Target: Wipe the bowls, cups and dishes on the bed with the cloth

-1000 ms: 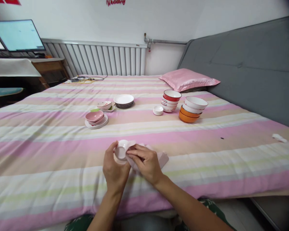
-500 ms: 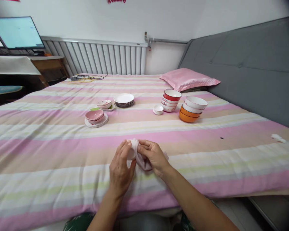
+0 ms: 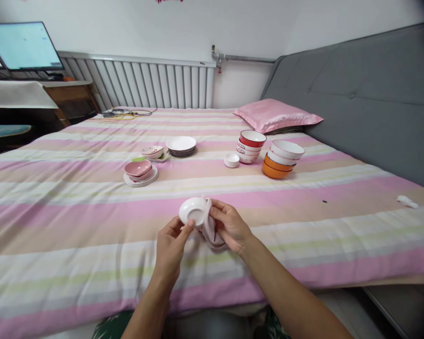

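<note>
A small white dish [image 3: 192,207] is held up over the front part of the bed, its underside with a round foot ring turned toward me. My left hand [image 3: 173,240] pinches its lower left edge, the thumb lying near the foot ring. On the opposite edge, my right hand [image 3: 229,225] grips a pale pink cloth [image 3: 211,233] folded over the dish's rim. The cloth hangs down between both hands. Part of the dish is hidden behind the cloth and fingers.
Beyond my hands, the striped bedsheet [image 3: 102,226] bears small white dishes [image 3: 232,160], red-and-white bowls [image 3: 253,139], white and orange bowls [image 3: 281,162], white-topped plates [image 3: 181,143] and pink bowls [image 3: 138,168] on plates. A pink pillow [image 3: 277,115] lies by the grey headboard [image 3: 360,99].
The dish has been turned so its underside now faces me. My left hand has shifted from cupping its side to pinching its lower edge; the right still holds the cloth.
</note>
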`<state>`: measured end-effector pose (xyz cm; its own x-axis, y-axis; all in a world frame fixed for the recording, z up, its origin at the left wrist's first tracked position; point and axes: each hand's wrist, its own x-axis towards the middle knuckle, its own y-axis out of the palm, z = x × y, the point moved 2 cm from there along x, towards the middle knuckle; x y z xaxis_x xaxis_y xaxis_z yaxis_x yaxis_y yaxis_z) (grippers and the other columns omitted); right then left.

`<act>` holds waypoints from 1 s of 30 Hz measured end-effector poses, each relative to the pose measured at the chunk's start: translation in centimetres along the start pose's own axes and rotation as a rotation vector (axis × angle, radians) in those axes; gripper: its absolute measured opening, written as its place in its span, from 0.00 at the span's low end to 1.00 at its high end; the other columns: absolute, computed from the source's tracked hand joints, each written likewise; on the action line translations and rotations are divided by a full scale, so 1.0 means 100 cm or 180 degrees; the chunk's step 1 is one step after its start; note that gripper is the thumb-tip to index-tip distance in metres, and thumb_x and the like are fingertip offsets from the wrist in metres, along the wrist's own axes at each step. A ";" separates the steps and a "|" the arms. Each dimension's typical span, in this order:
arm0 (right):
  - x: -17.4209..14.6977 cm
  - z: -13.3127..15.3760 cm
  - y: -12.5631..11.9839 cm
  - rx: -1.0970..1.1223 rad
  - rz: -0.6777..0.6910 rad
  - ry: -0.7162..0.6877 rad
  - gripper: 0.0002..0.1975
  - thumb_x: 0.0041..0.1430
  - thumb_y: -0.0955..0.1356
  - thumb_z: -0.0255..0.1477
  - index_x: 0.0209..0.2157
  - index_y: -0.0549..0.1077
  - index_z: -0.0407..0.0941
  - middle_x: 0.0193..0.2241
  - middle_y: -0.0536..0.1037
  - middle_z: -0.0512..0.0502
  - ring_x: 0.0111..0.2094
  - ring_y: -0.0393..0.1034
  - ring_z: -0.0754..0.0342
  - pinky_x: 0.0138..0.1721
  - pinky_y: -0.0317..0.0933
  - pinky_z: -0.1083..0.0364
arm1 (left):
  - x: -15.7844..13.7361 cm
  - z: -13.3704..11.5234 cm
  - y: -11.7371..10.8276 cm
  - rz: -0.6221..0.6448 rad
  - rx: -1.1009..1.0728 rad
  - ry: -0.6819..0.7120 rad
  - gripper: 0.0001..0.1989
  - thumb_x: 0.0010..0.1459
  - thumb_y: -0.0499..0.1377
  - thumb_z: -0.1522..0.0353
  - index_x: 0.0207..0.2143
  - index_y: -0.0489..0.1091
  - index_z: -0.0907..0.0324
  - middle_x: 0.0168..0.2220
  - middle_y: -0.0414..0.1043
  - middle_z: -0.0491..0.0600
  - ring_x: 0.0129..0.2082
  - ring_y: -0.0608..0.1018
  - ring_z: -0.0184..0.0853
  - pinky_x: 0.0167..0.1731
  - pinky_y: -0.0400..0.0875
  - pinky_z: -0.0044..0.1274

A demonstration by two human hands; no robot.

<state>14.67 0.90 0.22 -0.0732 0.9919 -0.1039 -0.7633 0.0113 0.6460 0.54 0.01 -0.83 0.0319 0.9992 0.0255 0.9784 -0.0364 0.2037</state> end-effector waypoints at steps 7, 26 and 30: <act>-0.005 -0.004 0.004 -0.0590 0.0159 -0.0286 0.15 0.45 0.73 0.35 0.35 0.76 0.43 0.28 0.76 0.50 0.28 0.68 0.59 0.30 0.62 0.60 | 0.002 -0.002 -0.006 -0.0148 0.0792 0.0580 0.22 0.48 0.63 0.64 0.48 0.72 0.57 0.42 0.76 0.51 0.40 0.76 0.40 0.42 0.68 0.29; -0.009 0.008 0.009 -0.2543 0.0437 -0.1324 0.08 0.53 0.68 0.30 0.35 0.75 0.44 0.30 0.75 0.49 0.32 0.66 0.56 0.36 0.60 0.56 | 0.001 0.003 -0.008 -0.0135 0.1219 0.1086 0.18 0.49 0.62 0.70 0.45 0.72 0.54 0.45 0.74 0.51 0.45 0.75 0.41 0.47 0.68 0.31; -0.010 0.009 0.008 -0.1306 0.0474 -0.0596 0.12 0.50 0.70 0.37 0.33 0.75 0.43 0.19 0.66 0.55 0.20 0.57 0.62 0.25 0.56 0.61 | 0.001 0.000 0.000 0.0000 0.0121 0.0494 0.17 0.50 0.62 0.67 0.44 0.71 0.57 0.42 0.75 0.51 0.44 0.75 0.39 0.45 0.70 0.30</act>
<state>14.69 0.08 1.56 -0.1129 0.9851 0.1296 -0.9465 -0.1463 0.2876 0.51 0.08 -0.88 0.0027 0.9842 0.1771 0.9855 -0.0327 0.1666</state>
